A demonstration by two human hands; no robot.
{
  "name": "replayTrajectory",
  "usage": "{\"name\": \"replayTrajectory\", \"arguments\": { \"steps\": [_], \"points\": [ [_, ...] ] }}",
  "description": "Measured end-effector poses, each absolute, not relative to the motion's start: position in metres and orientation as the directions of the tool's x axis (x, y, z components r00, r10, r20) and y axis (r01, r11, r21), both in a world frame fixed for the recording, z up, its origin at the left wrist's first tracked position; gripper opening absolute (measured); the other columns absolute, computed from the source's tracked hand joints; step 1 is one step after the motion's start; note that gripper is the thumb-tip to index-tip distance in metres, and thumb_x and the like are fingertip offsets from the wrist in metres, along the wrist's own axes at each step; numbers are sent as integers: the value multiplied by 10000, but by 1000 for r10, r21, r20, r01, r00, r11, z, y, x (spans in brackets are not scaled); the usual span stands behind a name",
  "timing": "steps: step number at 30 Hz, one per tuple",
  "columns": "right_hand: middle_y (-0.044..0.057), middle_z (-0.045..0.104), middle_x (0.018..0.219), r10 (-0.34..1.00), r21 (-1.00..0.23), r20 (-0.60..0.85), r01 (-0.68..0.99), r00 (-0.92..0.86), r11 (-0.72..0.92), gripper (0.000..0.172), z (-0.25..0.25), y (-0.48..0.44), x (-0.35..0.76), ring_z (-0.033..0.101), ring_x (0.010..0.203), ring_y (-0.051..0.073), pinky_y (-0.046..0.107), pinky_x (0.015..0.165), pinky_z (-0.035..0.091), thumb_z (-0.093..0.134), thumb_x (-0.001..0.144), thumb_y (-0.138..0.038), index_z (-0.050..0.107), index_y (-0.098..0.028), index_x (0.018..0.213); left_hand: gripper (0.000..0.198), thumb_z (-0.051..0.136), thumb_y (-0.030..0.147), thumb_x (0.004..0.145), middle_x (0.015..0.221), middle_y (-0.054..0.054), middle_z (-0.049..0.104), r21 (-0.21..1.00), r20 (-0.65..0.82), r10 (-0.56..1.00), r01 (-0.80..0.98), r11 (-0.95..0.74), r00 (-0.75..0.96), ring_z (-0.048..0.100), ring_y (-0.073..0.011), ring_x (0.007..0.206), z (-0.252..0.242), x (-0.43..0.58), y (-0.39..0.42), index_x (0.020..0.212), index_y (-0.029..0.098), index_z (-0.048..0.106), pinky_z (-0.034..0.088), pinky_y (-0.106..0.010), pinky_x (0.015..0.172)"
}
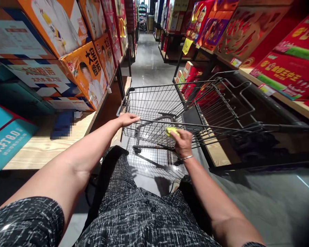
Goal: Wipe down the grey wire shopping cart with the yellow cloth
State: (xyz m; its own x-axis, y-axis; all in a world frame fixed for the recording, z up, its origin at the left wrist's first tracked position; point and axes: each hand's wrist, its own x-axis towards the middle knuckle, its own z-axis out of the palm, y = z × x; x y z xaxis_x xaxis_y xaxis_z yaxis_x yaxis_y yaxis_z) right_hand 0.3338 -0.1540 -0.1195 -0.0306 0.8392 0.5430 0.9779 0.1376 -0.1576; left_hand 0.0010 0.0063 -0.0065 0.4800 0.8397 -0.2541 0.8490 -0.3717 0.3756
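Observation:
A black wire shopping cart stands crosswise in front of me, its basket to the left and its handle to the right. My left hand holds the near top rim close to the basket's left corner, with the fingers along the bar. A crumpled yellow cloth is pinched in my right hand, against the near wire side just below the rim. Part of the cloth is hidden by the fingers. Through the wires I see the cart's lower frame and the floor.
Orange drink cartons are stacked on the wooden shelf at left, beside a blue box. Red gift boxes line the right shelf, near the cart handle. A grey-floored aisle runs ahead between the shelves.

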Motion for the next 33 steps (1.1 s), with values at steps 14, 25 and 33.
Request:
{"name": "replayTrajectory", "arguments": {
  "steps": [14,25,33],
  "points": [
    [77,614,1308,994,-216,104,976,35,-12,494,-200,-161,308,437,1191,273,434,1016,361,456,874,-78,737,-317,1202,579,285,584,1031,1536,-54,539,393,-163,685,683,-615,710,439,-261,1436,7,128,-45,1458,264,511,249,-482,1166],
    [63,628,1310,984,-183,177,981,-35,68,384,-170,-157,311,464,1153,266,412,985,367,523,933,-158,752,-360,1168,512,291,513,1023,1406,-1,657,453,-209,735,730,-512,645,454,-270,1410,9,105,-25,1378,319,606,223,-493,1192],
    [98,537,1293,389,-169,904,984,175,-49,448,-50,-180,404,430,1205,302,487,997,400,559,859,-140,689,-294,1260,626,558,274,822,1438,22,634,446,-218,733,734,-513,644,481,-281,1379,6,89,-14,1441,367,568,204,-532,1214]
  ]
}}
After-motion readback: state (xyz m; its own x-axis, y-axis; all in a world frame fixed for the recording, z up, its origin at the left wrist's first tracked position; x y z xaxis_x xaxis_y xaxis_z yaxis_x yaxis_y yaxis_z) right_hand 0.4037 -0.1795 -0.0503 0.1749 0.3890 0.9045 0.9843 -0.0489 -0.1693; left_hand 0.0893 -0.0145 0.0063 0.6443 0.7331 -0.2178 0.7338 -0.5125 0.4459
